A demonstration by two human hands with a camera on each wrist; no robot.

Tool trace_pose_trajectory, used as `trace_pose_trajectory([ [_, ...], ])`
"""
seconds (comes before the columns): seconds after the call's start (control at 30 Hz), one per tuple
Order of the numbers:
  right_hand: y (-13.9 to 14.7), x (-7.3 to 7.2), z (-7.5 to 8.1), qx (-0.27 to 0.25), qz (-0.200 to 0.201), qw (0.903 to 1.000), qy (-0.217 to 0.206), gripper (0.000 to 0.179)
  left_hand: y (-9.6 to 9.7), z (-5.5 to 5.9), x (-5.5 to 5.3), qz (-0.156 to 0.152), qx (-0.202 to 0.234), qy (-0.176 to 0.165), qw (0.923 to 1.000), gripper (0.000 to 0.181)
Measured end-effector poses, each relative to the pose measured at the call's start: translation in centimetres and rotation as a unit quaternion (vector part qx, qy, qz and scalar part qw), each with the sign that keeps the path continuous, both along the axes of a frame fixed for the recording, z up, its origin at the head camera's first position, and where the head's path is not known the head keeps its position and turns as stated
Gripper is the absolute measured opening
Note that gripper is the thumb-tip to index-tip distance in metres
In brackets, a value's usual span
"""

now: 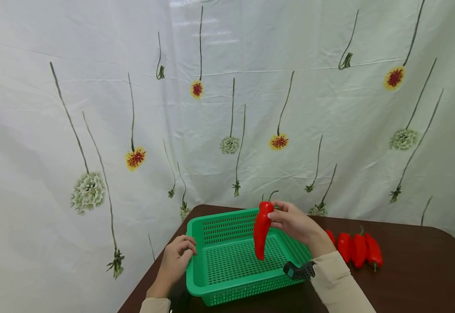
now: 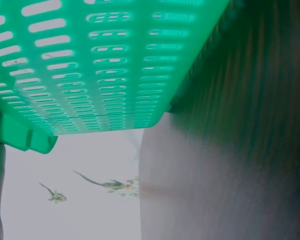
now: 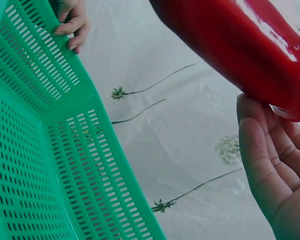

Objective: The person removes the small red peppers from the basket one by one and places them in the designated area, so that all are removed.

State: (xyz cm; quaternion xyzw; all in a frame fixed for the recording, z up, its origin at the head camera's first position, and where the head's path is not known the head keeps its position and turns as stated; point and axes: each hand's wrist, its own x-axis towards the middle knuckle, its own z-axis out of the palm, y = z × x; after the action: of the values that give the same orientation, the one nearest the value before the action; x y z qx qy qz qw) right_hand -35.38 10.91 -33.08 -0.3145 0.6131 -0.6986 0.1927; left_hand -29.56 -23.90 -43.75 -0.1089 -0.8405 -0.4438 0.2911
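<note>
My right hand point(image 1: 292, 221) pinches a long red pepper point(image 1: 262, 230) near its stem end. The pepper hangs tip down over the green plastic basket point(image 1: 247, 280), stem pointing up. Close up in the right wrist view, the glossy pepper point(image 3: 240, 45) lies against the fingertips of that hand point(image 3: 275, 165). On the basket's left rim, my left hand point(image 1: 176, 261) holds on, its fingertips point(image 3: 77, 37) bent over the edge. The bottom of the basket shows through as bare slotted mesh. In the left wrist view, the slotted outer wall point(image 2: 110, 65) fills the upper left.
Several more red peppers point(image 1: 358, 251) lie side by side on the dark brown table point(image 1: 419, 269), right of the basket; my right forearm partly covers one. A white curtain point(image 1: 329, 108) with printed flowers hangs behind the table. A dark watch-like band point(image 1: 299, 270) sits on my right wrist.
</note>
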Motion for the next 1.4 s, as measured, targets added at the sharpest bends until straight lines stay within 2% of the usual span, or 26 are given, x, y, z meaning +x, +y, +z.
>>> trace_pose_trajectory([
  [0.37,1.8,0.6,-1.6,-0.021,-0.011,0.9997,0.003,0.019,0.0,-0.3,-0.3,-0.004,0.002,0.012,0.9999,0.032],
  [0.6,2.0,1.0,-2.4,-0.021,-0.012,0.9997,0.007,0.018,0.0,-0.3,-0.3,-0.007,0.007,0.003,0.9999,0.030],
  [1.13,3.0,1.4,-2.6,-0.026,-0.030,0.9992,-0.005,0.020,0.1,-0.2,-0.1,-0.008,0.006,0.002,1.0000,0.031],
  [1.4,4.0,1.4,-2.3,-0.034,-0.050,0.9982,-0.003,0.019,0.0,-0.1,-0.1,-0.004,-0.009,0.019,0.9998,0.028],
])
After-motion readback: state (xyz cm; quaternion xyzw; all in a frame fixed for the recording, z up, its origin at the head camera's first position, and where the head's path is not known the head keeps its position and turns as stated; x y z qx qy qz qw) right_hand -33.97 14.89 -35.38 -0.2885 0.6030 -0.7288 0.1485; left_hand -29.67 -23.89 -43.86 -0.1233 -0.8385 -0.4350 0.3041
